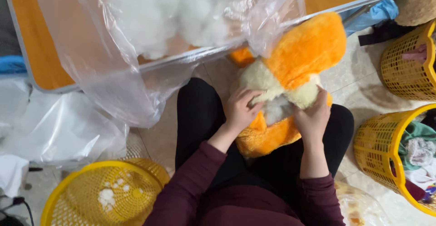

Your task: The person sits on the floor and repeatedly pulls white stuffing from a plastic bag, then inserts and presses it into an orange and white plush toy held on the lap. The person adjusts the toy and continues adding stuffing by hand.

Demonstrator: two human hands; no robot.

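My left hand (240, 110) and right hand (313, 119) pressed on the orange plush toy (304, 49) in my lap, clear plastic bag (113, 62) of white stuffing overhanging the table edge (45, 78) just ahead, yellow baskets (404, 62) crowding my right, another yellow basket (91, 194) low left, open floor (349, 83) between toy and baskets.

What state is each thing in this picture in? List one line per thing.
Plush toy: seam open, white filling showing.
Left hand: gripping the opening's edge.
Right hand: gripping the opening's other edge.
Plastic bag: open, holding white stuffing.
Yellow basket: nearly empty, few stuffing bits.
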